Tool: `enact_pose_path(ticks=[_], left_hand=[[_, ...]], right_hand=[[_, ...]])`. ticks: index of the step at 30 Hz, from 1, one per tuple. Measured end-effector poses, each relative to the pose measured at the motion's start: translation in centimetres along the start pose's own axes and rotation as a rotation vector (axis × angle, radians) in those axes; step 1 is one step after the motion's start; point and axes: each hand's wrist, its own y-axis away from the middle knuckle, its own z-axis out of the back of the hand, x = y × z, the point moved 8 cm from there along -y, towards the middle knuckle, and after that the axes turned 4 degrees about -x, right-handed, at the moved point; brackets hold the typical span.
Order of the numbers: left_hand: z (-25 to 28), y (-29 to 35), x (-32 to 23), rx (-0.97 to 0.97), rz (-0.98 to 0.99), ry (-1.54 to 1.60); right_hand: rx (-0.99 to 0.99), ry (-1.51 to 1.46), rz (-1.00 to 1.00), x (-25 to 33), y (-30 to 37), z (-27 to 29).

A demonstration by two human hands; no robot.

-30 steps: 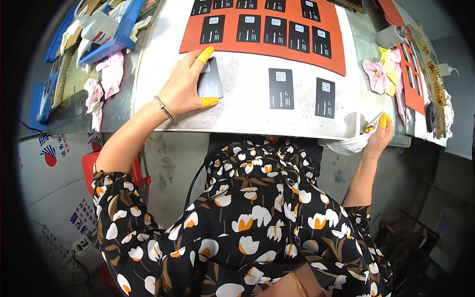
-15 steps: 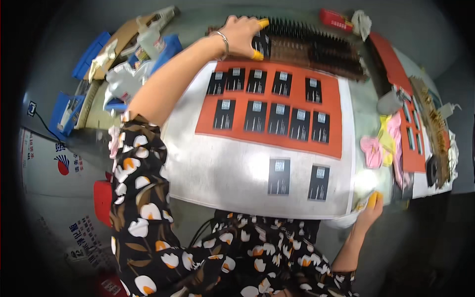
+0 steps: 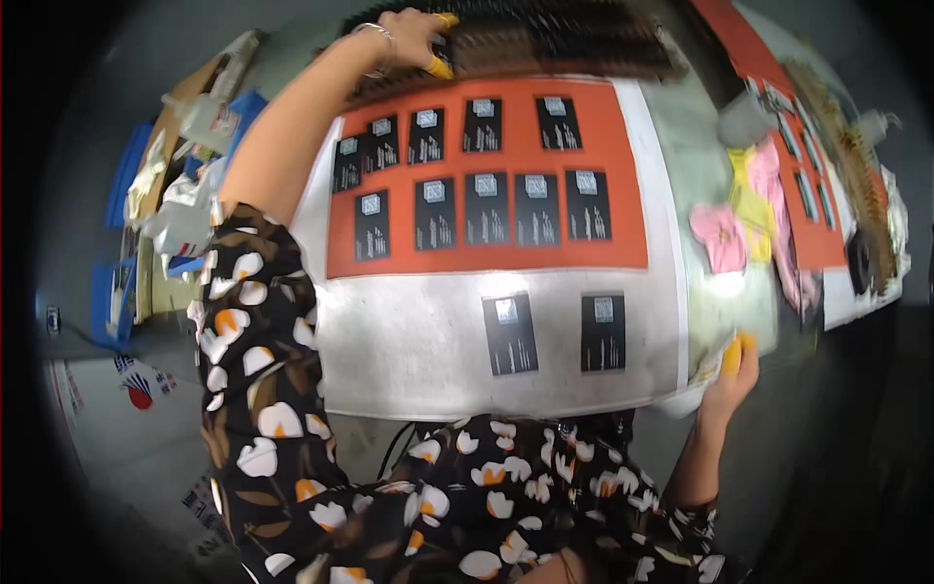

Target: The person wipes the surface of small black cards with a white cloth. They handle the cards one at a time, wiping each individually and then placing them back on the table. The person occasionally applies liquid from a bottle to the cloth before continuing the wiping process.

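At the far edge of the work surface, my left hand, with yellow finger covers, spans a black rectangular panel by its edges at the slotted rack. The panel is partly hidden by the fingers. My right hand, also in yellow finger covers, is closed on a crumpled white cloth at the near right corner. Between the hands, an orange mat bears two rows of similar black panels, each with a pale square patch. Two more panels, one a black panel, lie on the white sheet nearer me.
Pink cloth and yellow cloth lie to the right, near a grey container. Beyond them, a second orange mat holds narrow dark pieces beside a brown rack. Bottles and blue bins stand at the left.
The whole view has shifted, so the mat and rack appear higher and further left. Both hands stay near the same places, the left at the rack and the right with the cloth.
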Motion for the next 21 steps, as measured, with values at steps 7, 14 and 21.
enact_pose_path(ticks=[7, 14, 21], left_hand=[[3.7, 1.2, -3.0, 0.247, 0.073, 0.058], [5.4, 3.9, -3.5, 0.010, 0.181, 0.363], [4.5, 23.7, -23.6, 0.045, -0.097, 0.623]], right_hand=[[0.003, -0.167, 0.001, -0.6, -0.7, -0.6], [0.055, -0.434, -0.057, -0.8, -0.6, -1.6], [0.040, -0.473, -0.081, -1.5, 0.0, -1.0]])
